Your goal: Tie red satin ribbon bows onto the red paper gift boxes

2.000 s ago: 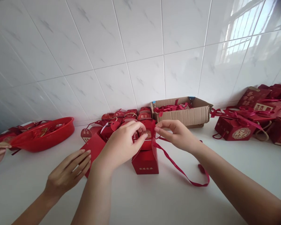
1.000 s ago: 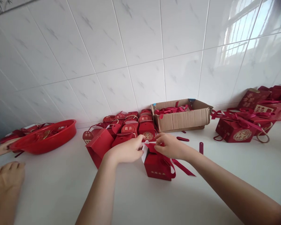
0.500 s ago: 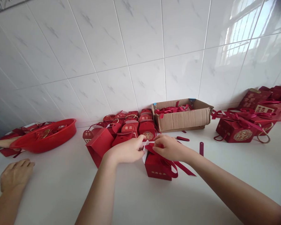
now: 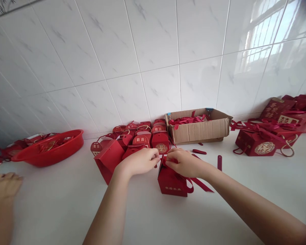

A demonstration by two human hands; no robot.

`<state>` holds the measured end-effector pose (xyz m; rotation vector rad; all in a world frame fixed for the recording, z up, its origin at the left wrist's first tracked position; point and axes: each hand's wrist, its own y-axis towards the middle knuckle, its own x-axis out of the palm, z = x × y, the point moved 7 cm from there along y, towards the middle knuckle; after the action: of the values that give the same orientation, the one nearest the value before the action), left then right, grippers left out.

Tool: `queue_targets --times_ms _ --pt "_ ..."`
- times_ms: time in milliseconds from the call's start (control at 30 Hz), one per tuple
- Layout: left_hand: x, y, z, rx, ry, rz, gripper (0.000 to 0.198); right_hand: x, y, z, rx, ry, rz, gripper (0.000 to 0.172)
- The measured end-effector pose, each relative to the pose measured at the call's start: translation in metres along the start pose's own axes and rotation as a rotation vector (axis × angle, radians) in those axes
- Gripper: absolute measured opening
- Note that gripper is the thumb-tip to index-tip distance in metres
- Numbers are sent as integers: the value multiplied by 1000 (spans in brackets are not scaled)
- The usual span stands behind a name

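Observation:
A small red paper gift box [image 4: 172, 183] with gold lettering stands on the white table in front of me. A red ribbon [image 4: 202, 184] trails off its right side, with a loop hanging by the corner. My right hand [image 4: 185, 163] pinches the box at its top flaps, fingers bent and closed. Just left of the box top is my left hand [image 4: 142, 161], its fingers drawn together. A bit of red shows under those fingertips, too small to name. My hands hide part of the box's top.
Several red boxes [image 4: 160, 142] crowd behind my hands, and a larger red box [image 4: 109, 159] leans at left. A cardboard box [image 4: 200, 133] holds ribbons. Tied boxes [image 4: 256, 141] stand right. At left are a red basin [image 4: 48, 157] and another person's hand [image 4: 5, 185].
The white inner side of the box's left flap no longer shows; that side is folded in. The other person's near hand has moved left, and their hand at the basin has left the view.

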<state>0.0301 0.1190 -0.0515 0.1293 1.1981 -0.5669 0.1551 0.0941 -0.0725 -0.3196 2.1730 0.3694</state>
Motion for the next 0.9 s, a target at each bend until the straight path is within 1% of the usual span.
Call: queue_targets --times_ms 100,167,300,400,467,533,600,667,733,800,900 --pt "-1 0 1 -28 4 16 38 1 0 0 -5 -2 -4 25" --pt "-1 1 2 -26 2 19 39 2 0 0 -2 -13 -4 25" --pt "0 4 4 30 3 36 29 2 -1 -1 12 -32 -5 26" --pt "-6 3 3 49 4 101 21 0 -2 -3 5 -31 2 25" --pt "-16 0 4 54 -26 191 21 -5 -3 -4 -3 -21 15 24" --pt "-29 -6 6 88 -93 319 22 -14 -4 -2 -11 -6 57 24" --pt "-44 -13 8 133 -231 456 22 -25 -5 3 -7 -4 109 22" --pt "-58 -21 5 157 -456 580 20 -35 -8 13 32 -34 133 18" --pt "-69 -30 -1 175 -700 713 18 -41 -11 24 94 -94 86 16" --pt "-78 -41 -7 212 -899 846 15 -43 -14 33 148 -176 -8 17" --pt "-87 -54 -12 309 -1049 1013 13 -39 -18 39 179 -271 -145 21"
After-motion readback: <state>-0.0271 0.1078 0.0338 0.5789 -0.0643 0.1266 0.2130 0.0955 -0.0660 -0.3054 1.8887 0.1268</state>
